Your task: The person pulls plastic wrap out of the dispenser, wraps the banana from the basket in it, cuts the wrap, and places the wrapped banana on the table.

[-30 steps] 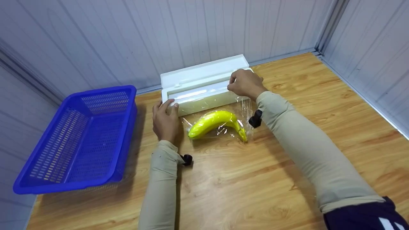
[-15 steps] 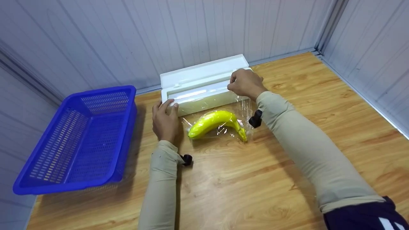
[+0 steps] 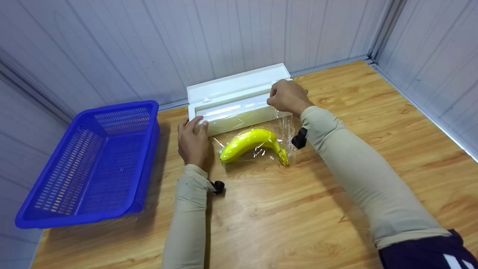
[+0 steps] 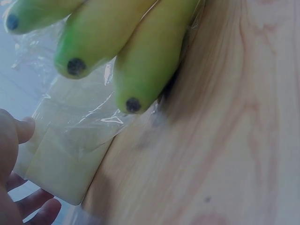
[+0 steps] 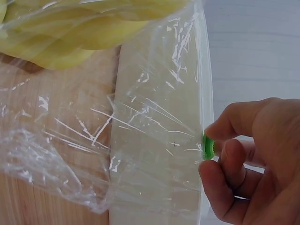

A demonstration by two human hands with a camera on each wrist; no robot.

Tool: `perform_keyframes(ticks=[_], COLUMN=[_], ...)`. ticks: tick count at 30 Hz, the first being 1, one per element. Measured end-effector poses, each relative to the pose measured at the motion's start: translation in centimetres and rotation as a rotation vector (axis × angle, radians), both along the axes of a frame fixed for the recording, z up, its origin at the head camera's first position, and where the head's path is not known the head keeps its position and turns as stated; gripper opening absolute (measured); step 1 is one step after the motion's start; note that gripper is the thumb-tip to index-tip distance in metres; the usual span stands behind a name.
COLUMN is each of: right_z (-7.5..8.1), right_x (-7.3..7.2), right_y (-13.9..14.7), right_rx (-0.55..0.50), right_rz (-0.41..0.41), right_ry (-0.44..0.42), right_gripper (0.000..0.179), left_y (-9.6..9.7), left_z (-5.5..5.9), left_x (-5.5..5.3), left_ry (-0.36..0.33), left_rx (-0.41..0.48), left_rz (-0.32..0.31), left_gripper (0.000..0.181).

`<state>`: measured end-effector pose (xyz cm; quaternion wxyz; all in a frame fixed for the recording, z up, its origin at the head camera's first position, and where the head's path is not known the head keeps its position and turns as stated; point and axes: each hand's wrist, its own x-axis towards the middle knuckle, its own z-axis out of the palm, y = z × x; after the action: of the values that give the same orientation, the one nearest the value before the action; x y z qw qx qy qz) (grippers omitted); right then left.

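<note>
A long white cling film box (image 3: pixel 242 125) lies near the back wall with its lid (image 3: pixel 239 84) tipped back. My left hand (image 3: pixel 193 144) grips the box's left front corner; in the left wrist view its thumb (image 4: pixel 26 129) lies against the box front and the fingers curl round the end. My right hand (image 3: pixel 288 97) is at the right part of the box's front edge. There it pinches a small green slide cutter (image 5: pixel 208 146), seen in the right wrist view. Clear film (image 5: pixel 154 108) runs from the box over a yellow bunch of bananas (image 3: pixel 252 142) on the table.
A blue plastic basket (image 3: pixel 143 164) with perforated sides stands on the left of the wooden table (image 3: pixel 272 209). White panelled walls (image 3: pixel 239 33) rise behind and to the right. A black wrist camera (image 3: pixel 218 186) sits on the left wrist and another black camera (image 3: pixel 299 138) on the right.
My right hand has shifted very slightly to the right along the box edge. The left hand, box, film and bananas stay as they were.
</note>
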<state>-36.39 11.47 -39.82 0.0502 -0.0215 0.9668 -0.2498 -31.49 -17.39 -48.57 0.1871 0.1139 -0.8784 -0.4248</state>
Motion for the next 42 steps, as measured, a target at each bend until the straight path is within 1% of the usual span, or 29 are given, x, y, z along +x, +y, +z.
perform_keyframes(ticks=[8,19,25,28,32,38,42], right_z=[0.0,0.2,-0.1,-0.5,-0.9,-1.0,-0.9], right_x=[0.0,0.1,0.0,-0.2,-0.4,-0.5,-0.4], right_y=[0.3,0.6,1.4,2.2,2.7,2.5,2.5], right_rx=[0.004,-0.005,-0.022,-0.039,-0.061,-0.067,-0.071], right_rz=[0.009,0.006,0.0,0.0,0.021,0.031,0.021], right_ry=[0.013,-0.008,0.046,0.076,0.101,0.115,0.112], right_gripper=[0.012,0.011,0.011,0.015,0.022,0.024,0.026], left_y=[0.0,0.1,0.1,-0.1,-0.6,-1.0,-1.0], left_z=[0.1,0.0,0.1,0.2,0.1,0.1,0.1], left_x=[0.0,-0.1,-0.1,0.0,0.1,0.2,0.2], left_ry=[-0.008,-0.016,-0.011,-0.008,-0.01,-0.022,-0.03], left_rx=[-0.004,-0.013,-0.013,-0.015,-0.017,-0.009,0.006], left_rz=[-0.005,-0.016,-0.023,-0.025,-0.024,-0.015,-0.007], left_gripper=[0.028,0.029,0.028,0.029,0.029,0.03,0.029])
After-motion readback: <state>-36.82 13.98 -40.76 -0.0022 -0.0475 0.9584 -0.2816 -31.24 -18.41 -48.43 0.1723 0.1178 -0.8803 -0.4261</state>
